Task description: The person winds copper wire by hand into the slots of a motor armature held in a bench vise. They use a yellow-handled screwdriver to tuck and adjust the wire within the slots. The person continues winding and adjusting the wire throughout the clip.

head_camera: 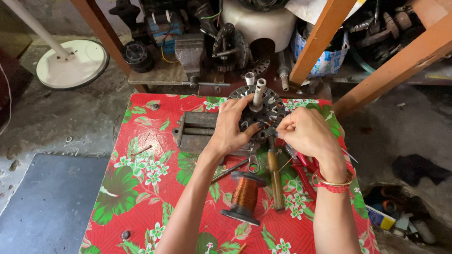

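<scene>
A round slotted metal stator core [262, 109] with a white shaft [258, 92] sticking up from its middle stands at the far side of a small table. My left hand [231, 126] grips the core's near left rim. My right hand [303, 131] pinches a thin copper wire [286, 162] at the core's near right edge. The wire trails down toward me. A spool of copper wire [245, 192] stands upright on the table just in front of my forearms.
The table has a red cloth with green leaves and white flowers [141, 188]. On it lie a grey metal vise [197, 130], a spanner [254, 160], a wooden-handled tool [275, 176] and red-handled pliers [306, 176]. Motor parts crowd the shelf behind. A white round fan base [70, 63] stands on the floor, left.
</scene>
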`<state>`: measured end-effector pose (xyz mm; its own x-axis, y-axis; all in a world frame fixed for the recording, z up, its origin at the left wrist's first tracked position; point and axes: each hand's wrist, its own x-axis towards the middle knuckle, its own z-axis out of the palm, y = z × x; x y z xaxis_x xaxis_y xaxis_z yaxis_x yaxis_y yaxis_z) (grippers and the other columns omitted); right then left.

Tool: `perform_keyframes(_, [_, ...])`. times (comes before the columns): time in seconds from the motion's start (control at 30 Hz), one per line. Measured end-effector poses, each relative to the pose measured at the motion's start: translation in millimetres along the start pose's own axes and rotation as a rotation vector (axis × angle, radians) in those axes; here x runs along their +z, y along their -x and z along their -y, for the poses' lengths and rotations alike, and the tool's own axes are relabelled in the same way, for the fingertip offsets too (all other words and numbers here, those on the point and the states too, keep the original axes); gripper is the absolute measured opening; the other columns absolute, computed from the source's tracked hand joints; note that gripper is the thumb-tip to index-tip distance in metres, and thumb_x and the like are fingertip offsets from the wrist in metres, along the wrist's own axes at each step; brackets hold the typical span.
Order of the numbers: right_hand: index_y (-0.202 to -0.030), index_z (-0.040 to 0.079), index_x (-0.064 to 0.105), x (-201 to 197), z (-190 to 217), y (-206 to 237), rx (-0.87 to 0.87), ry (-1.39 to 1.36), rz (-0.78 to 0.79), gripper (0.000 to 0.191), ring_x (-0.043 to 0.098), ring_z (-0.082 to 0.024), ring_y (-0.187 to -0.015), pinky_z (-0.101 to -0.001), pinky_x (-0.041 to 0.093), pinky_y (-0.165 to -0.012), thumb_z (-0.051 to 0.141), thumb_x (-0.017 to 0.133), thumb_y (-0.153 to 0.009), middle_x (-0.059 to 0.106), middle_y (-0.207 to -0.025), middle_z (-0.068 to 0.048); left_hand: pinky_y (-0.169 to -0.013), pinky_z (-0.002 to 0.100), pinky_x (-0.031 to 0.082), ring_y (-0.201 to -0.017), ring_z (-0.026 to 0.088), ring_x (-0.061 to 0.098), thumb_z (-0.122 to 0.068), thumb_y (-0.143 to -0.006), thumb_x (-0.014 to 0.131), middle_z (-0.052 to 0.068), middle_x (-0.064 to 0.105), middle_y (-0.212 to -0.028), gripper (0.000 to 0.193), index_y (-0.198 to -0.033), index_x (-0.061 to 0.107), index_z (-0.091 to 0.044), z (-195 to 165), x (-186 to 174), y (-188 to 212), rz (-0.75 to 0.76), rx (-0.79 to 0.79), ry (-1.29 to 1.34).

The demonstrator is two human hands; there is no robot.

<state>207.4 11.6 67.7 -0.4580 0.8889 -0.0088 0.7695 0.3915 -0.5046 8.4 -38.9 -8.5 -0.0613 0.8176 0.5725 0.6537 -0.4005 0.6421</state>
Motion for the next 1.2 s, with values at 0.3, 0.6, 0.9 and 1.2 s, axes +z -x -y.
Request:
perform_keyframes(0.3, [-0.084,0.002,0.078,5.1,-4.6,-6.2,-0.046,-0.131,0.039,0.013,0.064,-0.012,-0.055,-0.0331,0.049,-0.055,0.013,0.073,-0.08,0.072,-0.062,-0.009,-0.107,0.046,0.037,-0.117,0.037,0.054,-0.018,-0.074,0.081,0.018,0.066,-0.119,0.073,-0.14,0.053,-0.006,0.2,-2.4,-1.0,0.027,0.018,0.012])
perform_keyframes(0.6, [-0.087,-0.001,0.077,30.7,-14.9,-26.9,0.028,-0.478,0.059,0.016,0.057,-0.011,-0.05,-0.028,0.044,-0.046,0.011,0.067,-0.09,0.068,-0.062,-0.007,-0.107,0.045,0.037,-0.118,0.036,0.053,-0.024,-0.077,0.078,0.018,0.065,-0.12,0.069,-0.139,0.054,-0.006,2.6,-3.3,-0.5,0.014,0.029,0.019])
perform_keyframes(0.9, [-0.11,-0.002,0.07,25.4,-11.7,-24.7,-0.012,-0.642,0.313,0.025,0.065,-0.013,-0.053,-0.0245,0.051,-0.048,0.008,0.051,-0.098,0.072,-0.072,-0.009,-0.11,0.045,0.036,-0.12,0.035,0.053,-0.028,-0.075,0.074,0.018,0.064,-0.121,0.073,-0.142,0.055,-0.006,2.6,-7.1,-0.2,0.055,-0.009,0.064])
perform_keyframes(1.2, [-0.13,-0.001,0.053,14.2,0.0,-12.3,-0.097,-0.582,0.491,0.037,0.073,-0.017,-0.061,-0.0298,0.06,-0.058,0.003,0.049,-0.093,0.074,-0.077,-0.011,-0.111,0.045,0.036,-0.119,0.034,0.055,-0.028,-0.074,0.077,0.018,0.065,-0.12,0.075,-0.142,0.052,-0.007,5.9,-3.3,-1.7,0.032,0.014,0.005])
